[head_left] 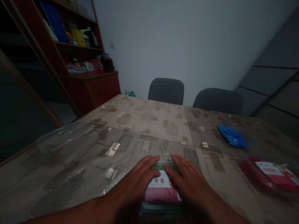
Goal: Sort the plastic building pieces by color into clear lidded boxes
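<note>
A clear plastic box (162, 190) with a red and white label and green contents lies on the patterned table (149, 130) close to me. My left hand (133, 185) rests flat on its left side, fingers stretched forward. On its right side lies my right hand (187, 182), fingers also stretched out flat. Both hands touch the lid; neither grips it.
A bag of blue pieces (232, 136) lies at the right. A red-filled box with a label (271, 175) sits at the right edge. A clear empty lid or tray (64, 134) lies at the left. Two dark chairs (166, 91) stand behind the table; a wooden shelf (77, 56) stands at the left.
</note>
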Tool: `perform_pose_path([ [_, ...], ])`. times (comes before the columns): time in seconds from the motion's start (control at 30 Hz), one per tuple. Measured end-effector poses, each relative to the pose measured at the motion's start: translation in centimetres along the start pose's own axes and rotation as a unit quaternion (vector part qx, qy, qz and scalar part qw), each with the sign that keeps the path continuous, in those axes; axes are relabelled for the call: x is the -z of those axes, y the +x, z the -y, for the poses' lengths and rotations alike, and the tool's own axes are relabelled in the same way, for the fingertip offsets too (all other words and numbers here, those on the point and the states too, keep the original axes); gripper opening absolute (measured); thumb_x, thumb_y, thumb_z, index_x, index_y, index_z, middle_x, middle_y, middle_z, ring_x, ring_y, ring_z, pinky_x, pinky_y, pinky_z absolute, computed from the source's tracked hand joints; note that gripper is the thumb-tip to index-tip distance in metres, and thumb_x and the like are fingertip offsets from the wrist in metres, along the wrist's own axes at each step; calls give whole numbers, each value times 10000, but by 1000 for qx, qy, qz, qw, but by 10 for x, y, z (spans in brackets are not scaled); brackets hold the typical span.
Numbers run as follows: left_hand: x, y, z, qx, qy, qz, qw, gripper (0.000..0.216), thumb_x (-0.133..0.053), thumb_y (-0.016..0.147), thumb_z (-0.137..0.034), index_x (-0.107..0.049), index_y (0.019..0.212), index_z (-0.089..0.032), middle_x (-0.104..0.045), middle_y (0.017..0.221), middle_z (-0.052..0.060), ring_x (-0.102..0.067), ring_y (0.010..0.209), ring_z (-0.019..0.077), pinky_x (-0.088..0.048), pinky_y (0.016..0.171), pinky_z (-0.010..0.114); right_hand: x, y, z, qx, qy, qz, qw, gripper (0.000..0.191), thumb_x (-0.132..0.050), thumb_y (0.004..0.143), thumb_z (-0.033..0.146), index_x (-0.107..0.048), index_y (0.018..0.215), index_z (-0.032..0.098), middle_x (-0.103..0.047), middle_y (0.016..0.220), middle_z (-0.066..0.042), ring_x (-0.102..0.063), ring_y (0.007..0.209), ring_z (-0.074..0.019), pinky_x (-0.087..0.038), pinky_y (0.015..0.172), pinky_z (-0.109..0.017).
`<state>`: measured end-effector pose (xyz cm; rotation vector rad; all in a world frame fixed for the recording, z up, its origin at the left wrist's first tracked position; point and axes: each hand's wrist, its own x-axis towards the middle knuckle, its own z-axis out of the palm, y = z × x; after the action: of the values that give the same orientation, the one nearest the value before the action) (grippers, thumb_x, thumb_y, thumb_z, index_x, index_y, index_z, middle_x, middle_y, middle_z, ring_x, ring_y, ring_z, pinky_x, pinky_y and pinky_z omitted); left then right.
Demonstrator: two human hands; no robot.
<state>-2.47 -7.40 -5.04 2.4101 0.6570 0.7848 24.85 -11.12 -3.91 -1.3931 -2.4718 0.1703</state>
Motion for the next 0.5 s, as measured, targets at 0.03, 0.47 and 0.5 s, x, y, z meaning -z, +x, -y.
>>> perform_pose_path([
  [0.03, 0, -1, 0, 13, 0, -6, 1000, 960, -894, 660, -496, -416, 1458, -261, -258, 1654, 183, -245, 1499, 434, -281, 1195, 594, -4, 2, 2, -3, -17, -19, 1000, 947, -879, 671, 319, -453, 1517, 322, -431, 1586, -154, -422, 1424, -423, -421, 1104, -608],
  [0.47, 6, -15, 0, 119, -3, 66, 991, 1413, -908, 644, -552, 123, 1589, -352, 117, 1694, 154, -105, 1528, 441, -353, 1172, 577, 5, 0, 12, 27, -21, -85, 996, 761, -773, 770, 578, -499, 1457, 399, -587, 1445, -109, -566, 1271, -414, -496, 982, -627],
  [0.5, 7, -14, -1, 121, -3, 71, 990, 1418, -907, 648, -549, 134, 1589, -346, 126, 1692, 160, -98, 1530, 439, -348, 1176, 572, 5, -1, 13, 31, -14, -86, 996, 759, -778, 767, 580, -502, 1452, 408, -580, 1455, -106, -564, 1274, -413, -493, 982, -625],
])
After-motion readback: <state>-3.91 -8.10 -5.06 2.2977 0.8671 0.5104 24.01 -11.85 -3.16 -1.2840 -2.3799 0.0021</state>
